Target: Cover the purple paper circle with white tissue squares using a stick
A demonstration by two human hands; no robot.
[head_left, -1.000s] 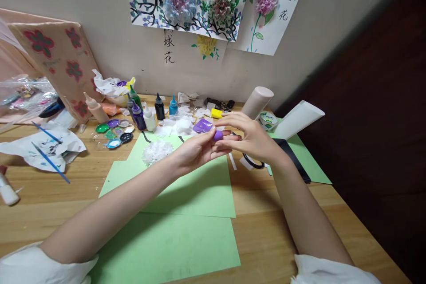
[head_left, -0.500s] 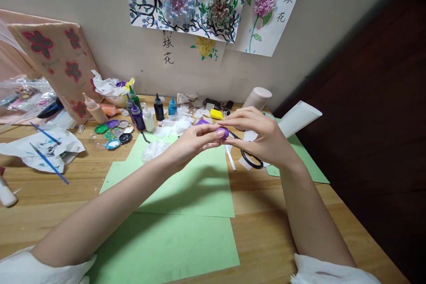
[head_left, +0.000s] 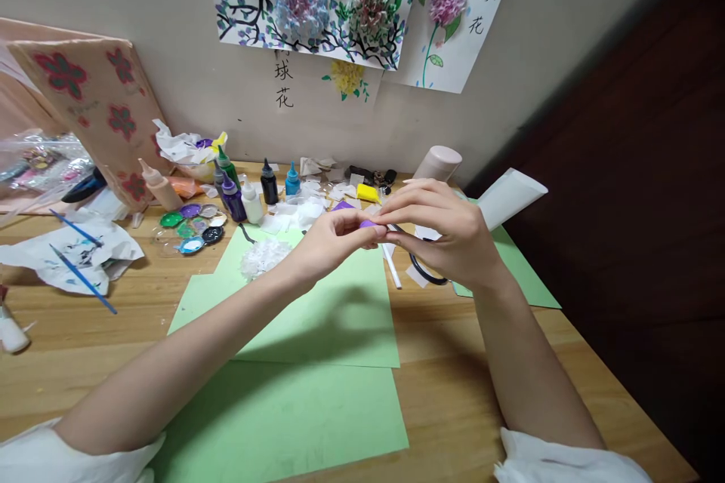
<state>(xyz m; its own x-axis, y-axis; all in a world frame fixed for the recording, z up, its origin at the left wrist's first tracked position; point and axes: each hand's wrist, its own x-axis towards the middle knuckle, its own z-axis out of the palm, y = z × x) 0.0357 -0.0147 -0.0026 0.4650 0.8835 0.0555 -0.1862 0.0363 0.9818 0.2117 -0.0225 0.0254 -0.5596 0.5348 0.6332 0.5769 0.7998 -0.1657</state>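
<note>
Between the fingertips of both my hands sits a small round purple piece (head_left: 369,225), smooth like soft clay, mostly covered by the fingers. My left hand (head_left: 331,241) pinches it from the left with thumb and fingers. From the right, the fingertips of my right hand (head_left: 439,219) close on the same piece. Below them lie overlapping green paper sheets (head_left: 317,324). A white ruffled paper flower (head_left: 265,258) rests on the paper beside my left wrist. Black-handled scissors (head_left: 424,272) lie partly hidden under my right hand, with a white stick (head_left: 392,266) beside them.
Paint bottles (head_left: 232,198) and a palette with several colours (head_left: 191,244) stand at the back left. Two blue brushes (head_left: 84,272) lie on stained tissue. A yellow packet (head_left: 368,194) sits among paper scraps. A white tube (head_left: 513,198) stands right; flower pictures (head_left: 317,7) hang on the wall.
My right fingers have come further over the purple piece, so less of it shows. My hands stay together in nearly the same place.
</note>
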